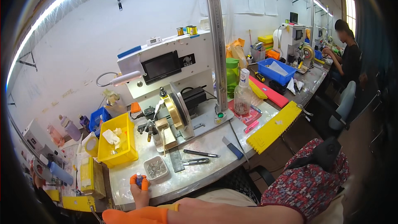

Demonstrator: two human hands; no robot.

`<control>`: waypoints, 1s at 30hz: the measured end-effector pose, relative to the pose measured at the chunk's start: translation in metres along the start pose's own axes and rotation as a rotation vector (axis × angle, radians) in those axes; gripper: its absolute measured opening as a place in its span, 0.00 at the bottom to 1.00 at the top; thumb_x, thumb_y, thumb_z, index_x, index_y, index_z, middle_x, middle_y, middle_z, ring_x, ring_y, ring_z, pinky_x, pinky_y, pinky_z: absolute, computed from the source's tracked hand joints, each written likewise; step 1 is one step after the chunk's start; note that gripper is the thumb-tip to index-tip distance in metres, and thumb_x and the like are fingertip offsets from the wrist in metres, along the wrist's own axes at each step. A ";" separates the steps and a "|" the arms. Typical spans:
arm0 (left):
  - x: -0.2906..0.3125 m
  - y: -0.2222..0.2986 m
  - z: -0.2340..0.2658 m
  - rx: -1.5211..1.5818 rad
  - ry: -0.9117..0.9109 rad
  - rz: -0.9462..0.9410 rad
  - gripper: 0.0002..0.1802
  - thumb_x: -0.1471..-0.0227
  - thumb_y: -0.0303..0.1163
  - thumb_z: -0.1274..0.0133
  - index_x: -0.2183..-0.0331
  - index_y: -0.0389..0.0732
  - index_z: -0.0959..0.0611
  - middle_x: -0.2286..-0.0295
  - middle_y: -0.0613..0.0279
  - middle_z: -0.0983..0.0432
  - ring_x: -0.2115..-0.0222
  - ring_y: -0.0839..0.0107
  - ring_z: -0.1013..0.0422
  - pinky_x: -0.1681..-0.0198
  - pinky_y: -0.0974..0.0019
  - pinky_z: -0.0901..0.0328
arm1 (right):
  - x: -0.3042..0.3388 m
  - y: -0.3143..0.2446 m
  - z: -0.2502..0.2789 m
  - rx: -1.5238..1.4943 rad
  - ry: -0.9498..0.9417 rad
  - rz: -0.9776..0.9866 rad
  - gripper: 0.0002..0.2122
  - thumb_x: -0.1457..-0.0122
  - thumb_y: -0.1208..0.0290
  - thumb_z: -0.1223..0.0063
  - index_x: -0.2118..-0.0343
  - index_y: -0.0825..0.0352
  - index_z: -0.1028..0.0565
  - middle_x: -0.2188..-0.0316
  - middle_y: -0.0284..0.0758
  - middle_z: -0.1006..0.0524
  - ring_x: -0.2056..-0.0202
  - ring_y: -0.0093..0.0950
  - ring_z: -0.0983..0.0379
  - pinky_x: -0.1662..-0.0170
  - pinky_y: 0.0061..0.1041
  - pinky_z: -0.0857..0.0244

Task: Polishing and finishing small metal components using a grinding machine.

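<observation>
My left hand (140, 189), with orange covers on its fingers, is closed around a small dark-blue piece with a pale tip (139, 178). It is at the table's near edge, just below a white square dish (156, 168) of small metal parts. My right forearm comes in from the right in a red floral sleeve and crosses the lower edge. On my right hand (137, 215) an orange-covered finger is stretched out to the left; the other fingers are largely cut off by the frame. I see nothing held there.
A machine with a brass wheel (172, 110) and a dark screen (161, 67) stands behind the dish. A yellow bin (130, 139) is to the left. Cutters (195, 161) and a blue-handled blade (233, 148) lie to the right. A person (350, 54) sits far right.
</observation>
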State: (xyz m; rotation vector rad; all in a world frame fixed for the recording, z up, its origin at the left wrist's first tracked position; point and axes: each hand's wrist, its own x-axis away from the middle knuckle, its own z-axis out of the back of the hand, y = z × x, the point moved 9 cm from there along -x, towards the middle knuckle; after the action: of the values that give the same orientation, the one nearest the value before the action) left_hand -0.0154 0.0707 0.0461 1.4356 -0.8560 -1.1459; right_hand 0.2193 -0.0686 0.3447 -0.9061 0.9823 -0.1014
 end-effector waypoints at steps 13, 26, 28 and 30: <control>0.000 0.004 -0.005 -0.020 -0.045 -0.025 0.12 0.53 0.24 0.53 0.63 0.37 0.34 0.75 0.67 0.35 0.78 0.81 0.38 0.75 0.79 0.41 | -0.022 -0.027 0.026 0.377 -0.004 -0.001 0.10 0.55 0.78 0.53 0.67 0.71 0.32 0.75 0.42 0.31 0.75 0.37 0.34 0.74 0.30 0.39; 0.003 0.024 -0.022 -0.068 -0.106 0.129 0.13 0.51 0.23 0.55 0.61 0.37 0.35 0.72 0.66 0.36 0.77 0.81 0.39 0.73 0.79 0.42 | -0.012 -0.028 0.010 0.202 -0.044 -0.004 0.10 0.55 0.78 0.52 0.67 0.71 0.32 0.75 0.43 0.31 0.75 0.38 0.34 0.74 0.30 0.39; 0.016 0.035 -0.020 -0.051 -0.032 0.008 0.14 0.51 0.24 0.55 0.61 0.38 0.35 0.72 0.66 0.36 0.77 0.81 0.39 0.73 0.79 0.42 | -0.011 -0.029 0.008 0.172 -0.053 -0.008 0.10 0.55 0.78 0.52 0.67 0.71 0.32 0.75 0.43 0.31 0.75 0.38 0.34 0.73 0.30 0.39; 0.016 0.046 -0.039 -0.048 -0.066 -0.287 0.15 0.51 0.25 0.54 0.60 0.39 0.36 0.72 0.67 0.35 0.76 0.81 0.38 0.74 0.80 0.42 | -0.002 -0.038 0.011 0.222 0.003 -0.018 0.10 0.55 0.78 0.52 0.67 0.72 0.32 0.75 0.43 0.31 0.75 0.38 0.34 0.73 0.30 0.39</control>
State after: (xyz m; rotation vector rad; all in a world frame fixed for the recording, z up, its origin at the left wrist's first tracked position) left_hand 0.0297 0.0584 0.0874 1.5215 -0.6770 -1.4256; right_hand 0.2382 -0.0852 0.3747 -0.7112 0.9451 -0.2220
